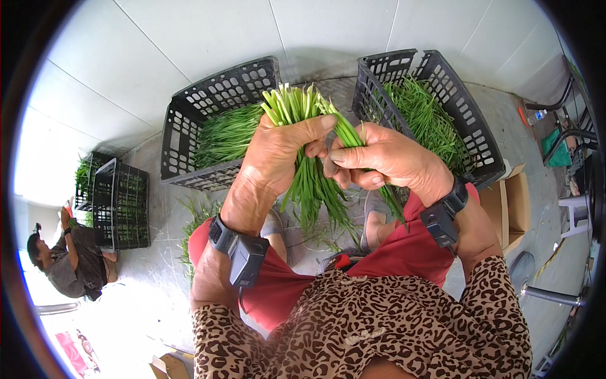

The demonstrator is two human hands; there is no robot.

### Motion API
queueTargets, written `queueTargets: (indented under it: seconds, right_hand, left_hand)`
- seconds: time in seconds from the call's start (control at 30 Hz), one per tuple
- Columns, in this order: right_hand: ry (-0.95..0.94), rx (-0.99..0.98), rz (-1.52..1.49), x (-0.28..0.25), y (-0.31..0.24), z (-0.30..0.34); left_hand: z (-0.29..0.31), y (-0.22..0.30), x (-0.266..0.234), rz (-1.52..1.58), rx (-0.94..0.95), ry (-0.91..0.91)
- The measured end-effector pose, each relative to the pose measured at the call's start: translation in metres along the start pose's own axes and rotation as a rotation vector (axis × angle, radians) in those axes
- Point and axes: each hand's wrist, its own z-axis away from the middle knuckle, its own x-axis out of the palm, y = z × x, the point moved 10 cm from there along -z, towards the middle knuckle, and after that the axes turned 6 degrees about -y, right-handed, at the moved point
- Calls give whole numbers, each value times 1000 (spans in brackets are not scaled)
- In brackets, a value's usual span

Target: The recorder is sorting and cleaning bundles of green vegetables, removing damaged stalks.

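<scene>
My left hand (pixel 271 151) is closed around a thick bunch of garlic chives (pixel 310 192), pale cut ends up and green leaves hanging down. Its thumb lies across the stalks, near their upper ends. Close beside it, my right hand (pixel 394 158) pinches a few separate chive stalks (pixel 344 128) between thumb and fingers; their leaves trail below that hand toward my knee. The fingertips of both hands nearly meet. Behind the left hand stands a black plastic crate (pixel 201 179) with chives laid in it. Another black crate (pixel 466 104), beyond my right hand, holds looser, tangled chives.
Loose chives (pixel 189 237) lie on the grey floor (pixel 167 218) by my left leg. Further left, a person (pixel 72 262) sits by stacked black crates (pixel 129 205). At right are a cardboard box (pixel 517 202), a pale stool (pixel 574 205) and a metal pole (pixel 552 295).
</scene>
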Motion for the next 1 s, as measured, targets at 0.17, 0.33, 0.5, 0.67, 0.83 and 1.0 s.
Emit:
queueTargets:
  seconds: [0.17,0.33,0.5,0.67,0.83,1.0]
  right_hand:
    - [12,-33,16,-1,-7,1]
    - [53,-186,-89,-14,-22,3]
    - [88,-221,-91,-16,-23,1]
    - [88,-271,-4,-15,-27,1]
    - [169,-289,89,-16,-31,4]
    - [225,-304,82,-24,-30,6]
  left_hand:
    - [-1,3,-2,-20,33,-7]
    - [-2,12,-6,-53,84,44]
    - [-2,11,-10,-40,91,57]
    - [-2,11,-10,-29,82,82]
    - [-1,9,-15,-8,81,103]
    - [-1,6,-20,20,81,126]
